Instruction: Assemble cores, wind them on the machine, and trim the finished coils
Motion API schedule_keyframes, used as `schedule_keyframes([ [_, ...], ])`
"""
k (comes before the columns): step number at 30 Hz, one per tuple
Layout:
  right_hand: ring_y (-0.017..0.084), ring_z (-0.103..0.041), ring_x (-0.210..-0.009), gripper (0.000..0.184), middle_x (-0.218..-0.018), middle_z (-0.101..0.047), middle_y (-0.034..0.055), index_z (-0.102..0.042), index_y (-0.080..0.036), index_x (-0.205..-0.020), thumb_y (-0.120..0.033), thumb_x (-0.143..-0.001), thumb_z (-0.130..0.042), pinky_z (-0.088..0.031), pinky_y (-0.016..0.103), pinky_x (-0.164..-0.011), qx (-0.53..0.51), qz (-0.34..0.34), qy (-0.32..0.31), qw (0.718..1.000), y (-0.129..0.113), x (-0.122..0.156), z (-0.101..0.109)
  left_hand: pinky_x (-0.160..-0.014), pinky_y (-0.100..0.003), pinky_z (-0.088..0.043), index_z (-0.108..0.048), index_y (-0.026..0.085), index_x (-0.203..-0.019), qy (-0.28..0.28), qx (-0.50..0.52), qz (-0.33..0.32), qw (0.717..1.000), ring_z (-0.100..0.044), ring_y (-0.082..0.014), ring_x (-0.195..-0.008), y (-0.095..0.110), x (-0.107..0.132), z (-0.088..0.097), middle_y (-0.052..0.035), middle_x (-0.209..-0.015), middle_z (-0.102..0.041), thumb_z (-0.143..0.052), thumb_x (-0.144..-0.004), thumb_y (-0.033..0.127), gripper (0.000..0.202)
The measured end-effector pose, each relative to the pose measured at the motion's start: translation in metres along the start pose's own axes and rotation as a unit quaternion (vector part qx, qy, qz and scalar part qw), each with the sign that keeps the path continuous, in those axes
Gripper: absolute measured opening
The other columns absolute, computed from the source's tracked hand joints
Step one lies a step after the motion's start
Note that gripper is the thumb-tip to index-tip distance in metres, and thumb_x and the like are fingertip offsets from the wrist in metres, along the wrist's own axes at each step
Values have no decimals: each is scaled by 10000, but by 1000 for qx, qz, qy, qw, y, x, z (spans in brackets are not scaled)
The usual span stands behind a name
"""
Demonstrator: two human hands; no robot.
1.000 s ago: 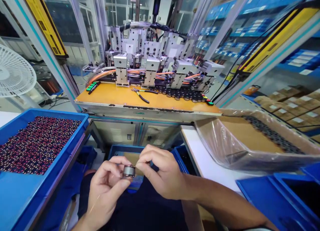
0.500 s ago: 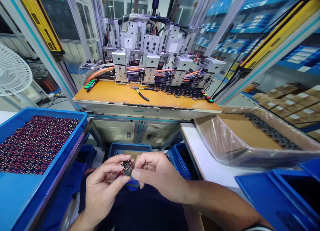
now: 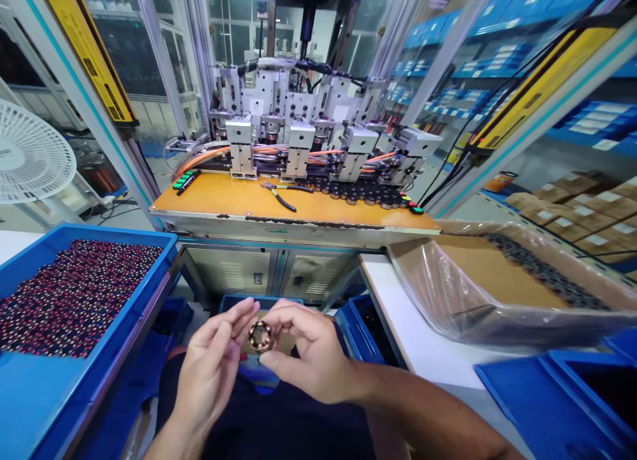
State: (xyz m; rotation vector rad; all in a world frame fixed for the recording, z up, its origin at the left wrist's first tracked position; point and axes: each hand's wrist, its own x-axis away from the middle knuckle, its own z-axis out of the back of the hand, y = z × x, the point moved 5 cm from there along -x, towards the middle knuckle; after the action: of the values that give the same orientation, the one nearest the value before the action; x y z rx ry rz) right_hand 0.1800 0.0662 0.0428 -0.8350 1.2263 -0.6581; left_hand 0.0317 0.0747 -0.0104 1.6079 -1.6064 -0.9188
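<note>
A small round stator (image 3: 260, 336) with copper windings faces me, held low in the middle of the view above my lap. My right hand (image 3: 303, 354) pinches it between thumb and fingers. My left hand (image 3: 212, 374) has its fingers stretched along the part's left side, fingertips touching it. A blue bin (image 3: 94, 237) at the left holds several dark wound parts with red and white specks. Straight ahead stands a machine with an orange top (image 3: 223, 194) and a row of metal clamps (image 3: 318, 141).
Pliers (image 3: 281, 191) lie on the orange top, near a row of black parts (image 3: 363, 193). A plastic-lined cardboard box (image 3: 497, 274) sits on the white table at right. Blue bins (image 3: 557, 393) are at lower right and below the machine. A white fan (image 3: 30, 154) stands far left.
The part has been turned from side-on until its round wound face points at me. My left fingers have straightened out beside it, while my right hand keeps the pinch.
</note>
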Motion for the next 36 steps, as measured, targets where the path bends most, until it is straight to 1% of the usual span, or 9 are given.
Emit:
schedule_keyframes([
  [4, 148, -647, -678, 186, -779, -694, 45, -606, -167, -1047, -167, -864, -638, -557, 264, -628, 319, 271, 67, 906, -17, 2, 12, -801, -251, -599, -783, 231, -927, 113, -140, -40, 983, -757, -181, -885, -2, 11, 16, -47, -957, -811, -803, -772, 322, 181],
  [8, 186, -665, -711, 196, -775, -705, 86, -609, -88, -1071, -128, -882, -578, -582, 313, -612, 395, 396, 15, 829, -14, 12, 13, -810, -258, -591, -784, 265, -1027, 11, -359, -220, 907, -737, -187, -821, 25, 32, -5, -31, -959, -800, -800, -748, 211, 284],
  [12, 220, -657, -723, 174, -755, -693, 122, -636, -38, -1002, -99, -879, -530, -565, 344, -582, 418, 430, -15, 800, -15, 20, 9, -707, -235, -597, -765, 276, -1071, -30, -413, -246, 876, -729, -173, -721, 42, 33, -24, -22, -940, -798, -804, -743, 214, 336],
  [14, 211, -654, -720, 173, -766, -693, 119, -629, -39, -1004, -76, -858, -544, -561, 332, -599, 404, 416, -19, 814, -19, 22, 7, -709, -229, -594, -769, 281, -1044, -41, -422, -245, 872, -728, -165, -710, 44, 30, -28, -13, -914, -799, -798, -754, 209, 300],
  [18, 166, -661, -758, 213, -839, -698, 75, -602, -126, -1076, -226, -890, -625, -564, 289, -678, 287, 252, -12, 924, -22, 14, 11, -808, -249, -590, -754, 303, -1099, -72, -430, -250, 864, -745, -184, -846, 42, 27, -26, -19, -1003, -804, -776, -779, 168, 348],
  [21, 143, -654, -744, 175, -839, -691, 62, -627, -159, -1036, -290, -921, -645, -542, 257, -673, 187, 179, -16, 966, -25, 9, 12, -845, -273, -591, -753, 307, -1115, -93, -426, -258, 862, -743, -212, -942, 41, 28, -24, -34, -1060, -797, -762, -782, 134, 376],
  [30, 118, -613, -668, 67, -736, -673, 30, -666, -156, -877, -94, -882, -640, -516, 236, -630, 76, 107, 17, 991, -21, 7, 15, -764, -222, -618, -796, 277, -940, -91, -296, -98, 946, -749, -213, -977, 35, 19, -21, -57, -1021, -800, -779, -778, 167, 196],
  [33, 115, -599, -625, 133, -681, -640, 8, -653, -167, -761, -121, -885, -640, -501, 235, -593, 79, 23, 36, 996, -13, 9, 33, -718, -250, -629, -780, 265, -968, -94, -300, -119, 942, -751, -220, -939, 39, 20, -18, -76, -1062, -781, -748, -803, 154, 201],
  [36, 133, -607, -637, 93, -716, -628, 19, -650, -176, -807, -156, -896, -630, -508, 252, -574, 130, 3, 50, 990, -20, 7, 58, -762, -271, -621, -763, 264, -992, -105, -378, -181, 902, -739, -231, -980, 46, 21, -16, -74, -1085, -767, -729, -807, 125, 233],
])
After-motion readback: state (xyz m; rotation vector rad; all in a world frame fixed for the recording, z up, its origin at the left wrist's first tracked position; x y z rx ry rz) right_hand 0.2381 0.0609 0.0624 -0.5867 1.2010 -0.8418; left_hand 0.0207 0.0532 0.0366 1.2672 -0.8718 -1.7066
